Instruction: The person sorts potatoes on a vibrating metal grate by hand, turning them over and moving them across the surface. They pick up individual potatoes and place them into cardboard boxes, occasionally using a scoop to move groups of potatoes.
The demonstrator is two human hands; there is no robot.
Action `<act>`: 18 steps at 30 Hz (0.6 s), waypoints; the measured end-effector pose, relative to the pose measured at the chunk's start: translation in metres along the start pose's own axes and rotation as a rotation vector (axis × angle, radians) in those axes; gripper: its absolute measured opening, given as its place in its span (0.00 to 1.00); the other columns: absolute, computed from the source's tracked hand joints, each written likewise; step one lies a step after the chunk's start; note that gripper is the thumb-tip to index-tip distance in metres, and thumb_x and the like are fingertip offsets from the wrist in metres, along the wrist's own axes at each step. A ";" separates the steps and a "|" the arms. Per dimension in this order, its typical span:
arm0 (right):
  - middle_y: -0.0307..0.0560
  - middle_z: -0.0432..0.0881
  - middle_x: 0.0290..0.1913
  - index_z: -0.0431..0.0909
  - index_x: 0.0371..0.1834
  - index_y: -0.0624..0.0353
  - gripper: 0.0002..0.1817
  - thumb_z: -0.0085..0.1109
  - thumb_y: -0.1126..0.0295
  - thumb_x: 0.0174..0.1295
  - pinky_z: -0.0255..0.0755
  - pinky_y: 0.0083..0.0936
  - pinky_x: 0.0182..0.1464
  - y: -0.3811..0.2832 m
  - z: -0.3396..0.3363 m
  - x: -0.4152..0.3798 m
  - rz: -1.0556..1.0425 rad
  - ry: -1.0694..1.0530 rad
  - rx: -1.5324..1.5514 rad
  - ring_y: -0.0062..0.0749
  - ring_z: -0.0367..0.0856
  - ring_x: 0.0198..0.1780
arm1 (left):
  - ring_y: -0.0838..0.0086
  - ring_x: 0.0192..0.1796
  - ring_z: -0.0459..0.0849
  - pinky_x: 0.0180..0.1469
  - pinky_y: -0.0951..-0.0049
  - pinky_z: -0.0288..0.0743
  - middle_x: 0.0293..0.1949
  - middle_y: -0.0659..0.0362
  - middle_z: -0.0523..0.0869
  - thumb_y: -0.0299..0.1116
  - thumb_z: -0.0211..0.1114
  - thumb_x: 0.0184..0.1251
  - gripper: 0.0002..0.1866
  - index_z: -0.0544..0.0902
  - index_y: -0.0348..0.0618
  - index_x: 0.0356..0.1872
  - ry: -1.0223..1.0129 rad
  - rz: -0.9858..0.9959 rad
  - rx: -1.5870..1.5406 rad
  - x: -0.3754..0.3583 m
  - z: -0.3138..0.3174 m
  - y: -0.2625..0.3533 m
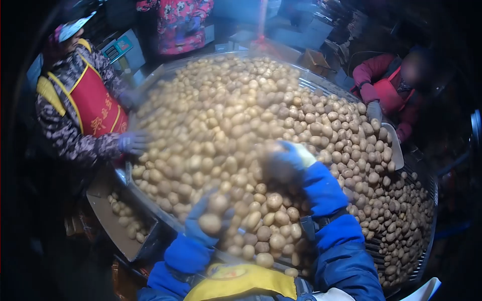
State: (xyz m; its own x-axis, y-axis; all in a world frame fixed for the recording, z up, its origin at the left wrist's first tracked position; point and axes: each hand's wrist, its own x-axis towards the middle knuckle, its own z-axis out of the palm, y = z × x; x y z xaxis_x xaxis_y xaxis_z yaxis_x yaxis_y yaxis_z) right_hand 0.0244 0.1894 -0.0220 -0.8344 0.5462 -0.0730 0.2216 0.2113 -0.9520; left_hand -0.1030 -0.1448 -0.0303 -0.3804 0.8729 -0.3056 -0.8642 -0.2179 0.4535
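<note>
A large heap of potatoes (pixel 216 125) covers the slatted sorting table in front of me. My left hand (pixel 200 223), in a blue glove, is at the near edge with its fingers curled round a potato (pixel 210 224). Another potato shows just above that one. Farther in, over the middle of the heap, is my right hand (pixel 293 156) in a blue and pale glove. Dark, blurred potatoes (pixel 281 169) lie against its fingers, which are smeared by motion and partly hidden.
A cardboard box (pixel 115 236) with potatoes stands below the table's left edge. At the left, a co-worker in a red apron (pixel 95 98) reaches over the heap with gloved hands. Another at the right holds a pale scoop-like board (pixel 394 145). A person in pink floral clothing (pixel 181 22) stands behind.
</note>
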 end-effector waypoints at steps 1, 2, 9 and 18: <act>0.46 0.91 0.47 0.89 0.56 0.59 0.21 0.77 0.66 0.60 0.82 0.32 0.54 -0.013 0.016 0.001 -0.034 -0.051 -0.149 0.35 0.89 0.50 | 0.59 0.61 0.88 0.56 0.61 0.91 0.70 0.50 0.83 0.43 0.68 0.80 0.34 0.70 0.46 0.82 0.065 -0.052 -0.087 -0.001 -0.002 0.000; 0.46 0.91 0.48 0.89 0.56 0.58 0.20 0.77 0.66 0.60 0.82 0.34 0.54 -0.030 0.025 -0.002 -0.019 -0.085 -0.220 0.36 0.90 0.51 | 0.58 0.59 0.89 0.54 0.60 0.92 0.70 0.49 0.83 0.47 0.65 0.82 0.33 0.70 0.47 0.82 0.128 -0.101 -0.175 -0.004 -0.003 0.000; 0.48 0.91 0.57 0.86 0.64 0.60 0.28 0.77 0.61 0.63 0.80 0.34 0.64 -0.013 0.031 0.029 -0.132 -0.363 -0.253 0.34 0.87 0.60 | 0.55 0.56 0.89 0.44 0.58 0.91 0.68 0.49 0.85 0.50 0.57 0.86 0.27 0.77 0.49 0.76 0.210 0.042 0.037 -0.040 -0.009 -0.006; 0.49 0.87 0.63 0.76 0.76 0.65 0.39 0.77 0.59 0.63 0.79 0.35 0.65 -0.014 0.075 -0.034 0.186 -0.391 0.675 0.36 0.85 0.61 | 0.60 0.61 0.88 0.53 0.62 0.91 0.65 0.51 0.85 0.23 0.61 0.81 0.26 0.76 0.44 0.77 0.079 0.183 0.156 -0.026 -0.011 -0.014</act>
State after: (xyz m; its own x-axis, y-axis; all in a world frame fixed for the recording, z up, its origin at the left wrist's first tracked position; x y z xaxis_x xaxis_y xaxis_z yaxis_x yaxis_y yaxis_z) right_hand 0.0121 0.1073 -0.0285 -0.9579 0.1745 -0.2280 0.1255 -0.4596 -0.8792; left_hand -0.0843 -0.1695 -0.0375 -0.5553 0.7872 -0.2681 -0.7199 -0.2936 0.6289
